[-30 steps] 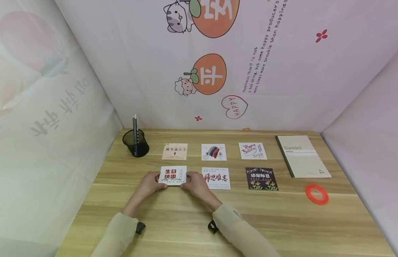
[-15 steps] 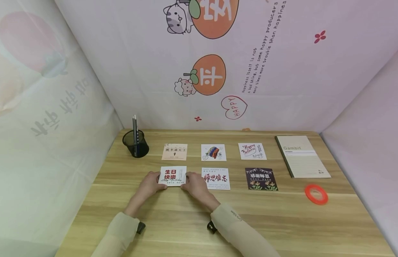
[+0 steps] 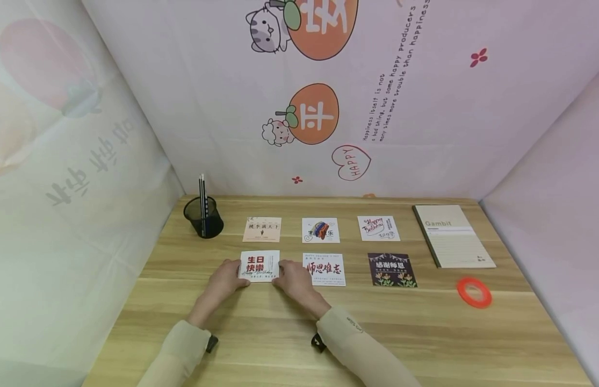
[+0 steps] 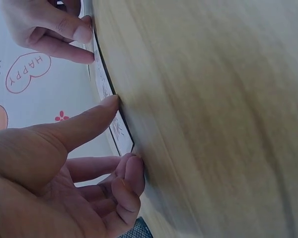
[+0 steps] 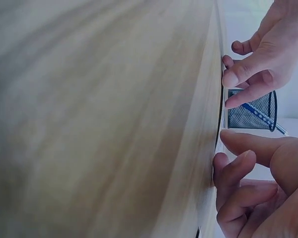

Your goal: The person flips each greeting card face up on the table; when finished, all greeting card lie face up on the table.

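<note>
A white card with red lettering (image 3: 259, 266) lies close to the table, between both hands in the head view. My left hand (image 3: 225, 278) holds its left side, thumb at the near corner. My right hand (image 3: 294, 278) holds the right side, thumb likewise at the near edge. In the left wrist view the card (image 4: 120, 131) shows as a thin strip, nearly edge-on, with the left thumb on its edge and other fingers curled at its corner. To the right of it, partly behind the right hand, lies another white card with red writing (image 3: 328, 269).
A beige card (image 3: 262, 230), a white card with a colourful drawing (image 3: 321, 231) and a white birthday card (image 3: 379, 229) form a back row. A dark card (image 3: 392, 270), notebook (image 3: 455, 236) and red tape roll (image 3: 475, 293) lie rightward. A black mesh pen cup (image 3: 204, 217) stands back left.
The card held between both hands has come down slightly, with less dark shadow under its near edge. Both hands keep their places at its sides; the head view has shifted a little.
</note>
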### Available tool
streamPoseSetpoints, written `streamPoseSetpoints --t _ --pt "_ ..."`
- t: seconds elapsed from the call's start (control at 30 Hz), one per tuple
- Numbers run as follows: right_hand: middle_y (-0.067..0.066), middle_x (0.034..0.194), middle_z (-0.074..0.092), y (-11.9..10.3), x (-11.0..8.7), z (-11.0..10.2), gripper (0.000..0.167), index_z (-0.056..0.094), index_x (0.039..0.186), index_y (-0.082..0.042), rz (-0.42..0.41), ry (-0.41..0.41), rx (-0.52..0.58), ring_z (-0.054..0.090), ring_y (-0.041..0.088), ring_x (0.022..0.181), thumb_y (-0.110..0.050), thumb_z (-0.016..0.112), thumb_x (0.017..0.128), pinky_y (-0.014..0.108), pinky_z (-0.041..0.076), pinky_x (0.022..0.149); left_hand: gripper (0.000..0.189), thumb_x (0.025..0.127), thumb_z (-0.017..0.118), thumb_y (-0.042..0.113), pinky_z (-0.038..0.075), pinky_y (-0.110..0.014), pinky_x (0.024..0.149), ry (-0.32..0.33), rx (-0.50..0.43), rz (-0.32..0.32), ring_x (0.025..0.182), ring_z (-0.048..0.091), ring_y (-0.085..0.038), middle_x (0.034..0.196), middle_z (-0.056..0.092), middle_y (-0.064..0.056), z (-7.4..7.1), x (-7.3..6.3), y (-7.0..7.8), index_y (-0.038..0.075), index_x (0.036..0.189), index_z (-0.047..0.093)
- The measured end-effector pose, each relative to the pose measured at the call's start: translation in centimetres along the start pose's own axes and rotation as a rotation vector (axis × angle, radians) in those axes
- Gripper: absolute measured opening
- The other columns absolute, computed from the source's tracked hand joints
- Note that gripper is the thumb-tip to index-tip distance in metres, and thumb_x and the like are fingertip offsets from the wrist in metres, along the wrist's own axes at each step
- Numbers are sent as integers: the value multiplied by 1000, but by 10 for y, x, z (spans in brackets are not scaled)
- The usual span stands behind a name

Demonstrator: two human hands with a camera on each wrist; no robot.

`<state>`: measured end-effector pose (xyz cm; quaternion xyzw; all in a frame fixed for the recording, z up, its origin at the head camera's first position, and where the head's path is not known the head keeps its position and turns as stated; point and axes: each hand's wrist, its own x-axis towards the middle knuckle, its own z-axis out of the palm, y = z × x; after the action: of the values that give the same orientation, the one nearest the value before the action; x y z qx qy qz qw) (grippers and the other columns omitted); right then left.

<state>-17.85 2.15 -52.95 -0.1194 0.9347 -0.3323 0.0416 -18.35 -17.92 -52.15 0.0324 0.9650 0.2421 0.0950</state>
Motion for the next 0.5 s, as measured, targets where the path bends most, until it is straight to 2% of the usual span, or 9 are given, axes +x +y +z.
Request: streamPoseSetpoints --t 0.17,0.27,0.33,0.4,0.5 --pt "-2 61 53 1 -1 0 26 69 97 -3 -31 12 -63 47 12 51 -18 79 78 26 40 47 54 77 80 15 50 -48 79 -4 -10 -10 87 57 -28 100 58 -17 -5 -2 -1 -7 121 59" --pt "3 74 66 1 -3 -2 26 69 103 -3 -89 46 -119 55 13 59 -21 74 84 26 48 54 57 80 77 17 49 -51 83 22 -15 -11 95 58 -34 107 57 -22 -10 -4 0 -8 126 55" --pt "6 83 69 1 -5 -7 20 69 99 -4 -130 63 -138 58 14 62 -21 69 88 27 50 57 57 82 76 17 49 -53 86 72 0 16 100 58 -39 113 55 -26 -13 -4 1 -9 128 53" --pt "9 91 70 2 -6 -14 21 69 101 -3 -159 99 -134 60 15 66 -20 66 90 26 51 58 55 85 73 20 48 -52 87 131 32 63 104 57 -40 117 54 -27 -14 -3 5 -9 128 54" --pt "10 91 67 8 -6 -29 21 69 102 -3 -237 160 -155 60 17 68 -20 67 90 27 51 56 54 88 70 26 46 -54 91 253 89 155 111 53 -42 122 54 -27 -16 -3 15 -8 128 55"
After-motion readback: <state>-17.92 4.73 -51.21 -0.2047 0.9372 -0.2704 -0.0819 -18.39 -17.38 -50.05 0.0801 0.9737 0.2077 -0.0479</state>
